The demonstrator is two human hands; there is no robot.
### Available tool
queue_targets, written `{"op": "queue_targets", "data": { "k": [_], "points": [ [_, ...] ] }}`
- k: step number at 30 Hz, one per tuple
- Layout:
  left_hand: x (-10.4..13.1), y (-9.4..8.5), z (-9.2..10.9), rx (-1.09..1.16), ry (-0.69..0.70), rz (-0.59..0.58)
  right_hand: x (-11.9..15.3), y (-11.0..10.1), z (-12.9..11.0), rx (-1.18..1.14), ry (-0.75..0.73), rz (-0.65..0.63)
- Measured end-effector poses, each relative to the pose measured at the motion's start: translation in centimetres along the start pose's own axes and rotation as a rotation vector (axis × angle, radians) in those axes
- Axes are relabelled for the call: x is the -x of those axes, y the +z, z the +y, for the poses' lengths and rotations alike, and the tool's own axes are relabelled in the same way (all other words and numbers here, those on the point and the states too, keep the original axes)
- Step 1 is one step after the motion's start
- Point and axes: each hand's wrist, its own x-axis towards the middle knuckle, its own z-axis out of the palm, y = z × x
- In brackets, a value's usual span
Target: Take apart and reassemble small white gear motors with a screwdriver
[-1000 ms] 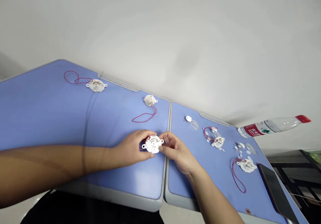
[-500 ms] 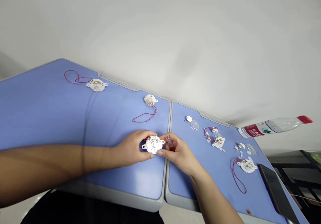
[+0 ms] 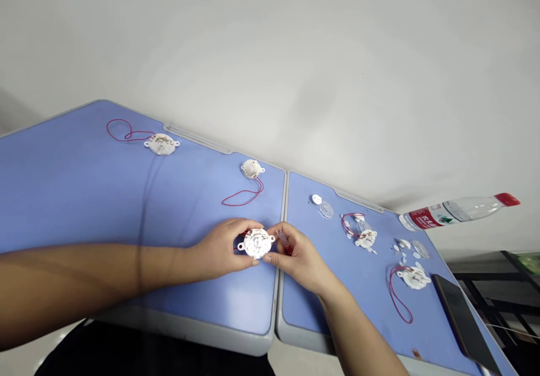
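My left hand (image 3: 228, 248) is closed round the left side of a white round housing (image 3: 258, 243) with two mounting ears. Its thumb is below and its fingers above, and a bit of red wire shows behind them. Curled fingers of my right hand (image 3: 297, 255) hold a small clear-and-red piece (image 3: 285, 242), perhaps a tool handle; its kind is unclear. The thumb and fingertips of that hand are at the housing's right ear. Both hands are just over the blue tabletop (image 3: 202, 303), near the seam between two tables.
Two similar housings with red wires, a left one (image 3: 162, 144) and a middle one (image 3: 252, 168), lie toward the wall. On the right are wired housings (image 3: 414, 277), clear discs (image 3: 324, 209), white fragments, a lying plastic bottle (image 3: 459, 211) and a dark phone (image 3: 464, 320).
The view has shifted very slightly. Both hands keep their hold, and the clear-and-red piece has turned a little in my right hand.
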Motion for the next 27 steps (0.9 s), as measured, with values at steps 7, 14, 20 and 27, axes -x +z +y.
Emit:
{"op": "queue_targets", "data": {
  "k": [7, 14, 20, 27],
  "points": [
    [0.06, -0.09, 0.15, -0.007, -0.026, -0.015, -0.09, 0.08, 0.22, 0.007, -0.013, 0.001],
    [0.12, -0.17, -0.16, -0.037, -0.014, -0.045, -0.14, -0.11, 0.26, 0.045, -0.011, -0.017],
    [0.04, -0.22, -0.2, -0.084, 0.011, -0.042, -0.14, -0.19, 0.29, 0.06, 0.004, -0.019],
    [0.0, -0.27, 0.17, -0.105, 0.031, -0.034, -0.04, 0.18, 0.4, 0.064, 0.005, -0.016]
  ]
}}
